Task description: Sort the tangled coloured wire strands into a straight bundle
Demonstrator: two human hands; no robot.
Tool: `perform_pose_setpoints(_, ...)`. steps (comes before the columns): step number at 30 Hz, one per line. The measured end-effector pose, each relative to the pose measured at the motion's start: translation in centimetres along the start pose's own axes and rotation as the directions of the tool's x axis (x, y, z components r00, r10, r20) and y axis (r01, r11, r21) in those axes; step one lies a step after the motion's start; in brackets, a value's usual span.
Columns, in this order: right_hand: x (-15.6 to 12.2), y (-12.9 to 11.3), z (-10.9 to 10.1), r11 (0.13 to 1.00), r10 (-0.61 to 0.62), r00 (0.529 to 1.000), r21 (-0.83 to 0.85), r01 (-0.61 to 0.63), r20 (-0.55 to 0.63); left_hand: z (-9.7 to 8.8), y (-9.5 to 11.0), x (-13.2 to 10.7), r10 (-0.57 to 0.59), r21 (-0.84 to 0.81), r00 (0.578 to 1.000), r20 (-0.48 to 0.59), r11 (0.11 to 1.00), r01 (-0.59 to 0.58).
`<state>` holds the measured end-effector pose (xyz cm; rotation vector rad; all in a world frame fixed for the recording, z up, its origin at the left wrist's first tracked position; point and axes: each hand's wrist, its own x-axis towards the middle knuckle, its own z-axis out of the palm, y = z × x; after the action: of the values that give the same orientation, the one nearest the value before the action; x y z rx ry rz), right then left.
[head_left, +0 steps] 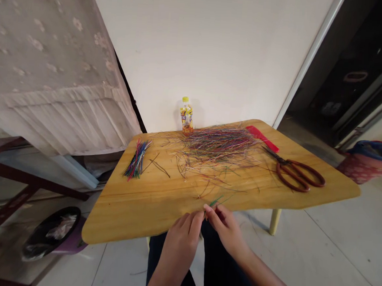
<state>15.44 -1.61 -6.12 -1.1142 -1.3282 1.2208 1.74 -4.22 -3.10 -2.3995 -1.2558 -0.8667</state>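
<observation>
The left hand [180, 242] and the right hand [224, 230] are close together, just past the near edge of the wooden table [160, 210]. The right hand is almost shut. Its thumb and first finger pinch a few thin green strands [215, 201], and the tips of the strands poke up over the table. The left hand is almost shut too, with its fingers curled right beside the green strands. You cannot tell if it holds them as well.

On the table, a big messy pile of thin strands [219, 143] lies near the far edge. The strands are many colors, and loose ones are spread out around the pile. To the left is a small, neat bundle of colored strands [137, 159], lying well apart from the pile. To the right are scissors with brown handles [296, 175], lying flat with their tips pointing at the pile. A red comb [261, 137] lies near the far edge, just past the scissors. A plastic bottle with a yellow cap [187, 115] stands upright at the far edge, beside the pile. On the floor, a round bin [52, 233] sits on the left, and a basket [369, 160] sits on the right.
</observation>
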Motion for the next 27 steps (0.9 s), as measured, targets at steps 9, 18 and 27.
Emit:
perform_pose_setpoints(9,-0.5,-1.6,-0.2,0.97,0.126,0.974,0.181,-0.16,0.186,0.3,-0.5,0.0,0.009,-0.056,1.0,-0.029,0.998,-0.011)
perform_pose_setpoints(18,-1.2,-2.2,1.3,0.798,0.13,0.949,0.538,-0.272,0.287,0.0,-0.8,0.8,0.036,-0.082,0.986,-0.163,0.995,-0.049)
perform_pose_setpoints(27,-0.3,-1.3,0.4,0.968,-0.217,0.976,0.124,0.218,-0.023,0.1,1.8,0.8,-0.565,-0.774,0.81,0.157,0.439,0.456)
